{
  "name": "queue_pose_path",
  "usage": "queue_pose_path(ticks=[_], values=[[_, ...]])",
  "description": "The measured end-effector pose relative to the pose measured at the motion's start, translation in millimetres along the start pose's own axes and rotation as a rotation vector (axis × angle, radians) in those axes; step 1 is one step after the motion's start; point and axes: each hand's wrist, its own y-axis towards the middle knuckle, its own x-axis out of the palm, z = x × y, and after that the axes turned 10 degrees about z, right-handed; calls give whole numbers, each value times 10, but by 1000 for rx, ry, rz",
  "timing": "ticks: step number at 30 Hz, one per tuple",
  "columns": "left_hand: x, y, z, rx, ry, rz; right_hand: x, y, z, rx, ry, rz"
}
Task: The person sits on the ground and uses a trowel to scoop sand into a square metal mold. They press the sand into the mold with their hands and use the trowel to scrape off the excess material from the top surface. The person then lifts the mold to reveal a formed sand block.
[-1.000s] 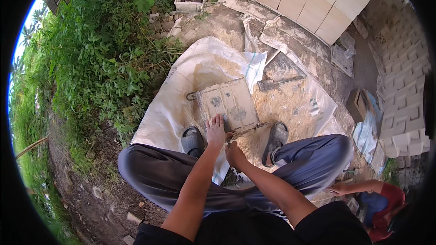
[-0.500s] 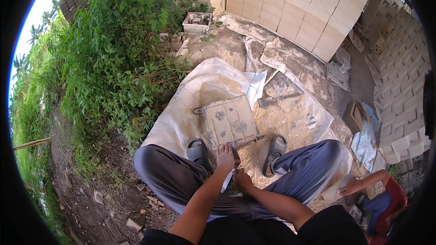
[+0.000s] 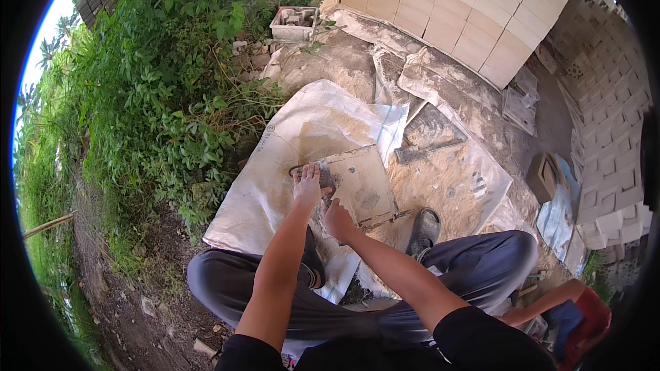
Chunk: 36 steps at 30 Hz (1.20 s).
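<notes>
A square pale mould plate (image 3: pixel 354 175), dusty and spotted dark, lies on a white woven sack (image 3: pixel 247 199) between my feet. My left hand (image 3: pixel 307 182) lies with fingers stretched out over the plate's left edge, pressing on a dark, flat, trowel-like tool (image 3: pixel 326 180) that it partly covers. Just nearer and to the right, my right hand (image 3: pixel 337 218) is closed in a fist at the near end of that tool; its handle is hidden in the fingers. A wire loop (image 3: pixel 294 170) sticks out beside my left fingers.
Tan powder (image 3: pixel 440 185) covers the sack's right side, where a dark bar (image 3: pixel 430 152) lies. Sandals (image 3: pixel 424 230) flank the plate. Green bushes (image 3: pixel 172 96) stand left, stacked pale tiles (image 3: pixel 454 14) behind, a white crate (image 3: pixel 294 24) far off. Another person's arm (image 3: pixel 550 302) reaches in at lower right.
Both hands and the tool have moved forward and left, from the plate's near edge to its left edge. The other person's hand has drawn nearer my right leg.
</notes>
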Motion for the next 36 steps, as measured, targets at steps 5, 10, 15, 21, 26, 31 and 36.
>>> queue_pose_path(ticks=[5, 10, 15, 21, 26, 31, 36], values=[[135, 90, -68, 1, 36, -3, 114, 77, 72, 61, -69, -101], [307, -250, 98, -11, 60, -4, 6, -284, 116, 143, 14, -163], [488, -778, 253, -18, 12, 16, -116, -766, 262, 180, 9, -212], [624, -1192, 523, -35, 6, 15, -206, -1164, 523, 213, -1, -265], [587, -1464, 726, -43, -36, -49, -363, -1422, 708, 161, 32, -257], [97, -1204, 751, 17, -226, -420, -706, -1468, 891, 62, -23, -274], [327, -826, 385, -262, -192, 282, -930, -1012, 1059, 100, 11, -62]])
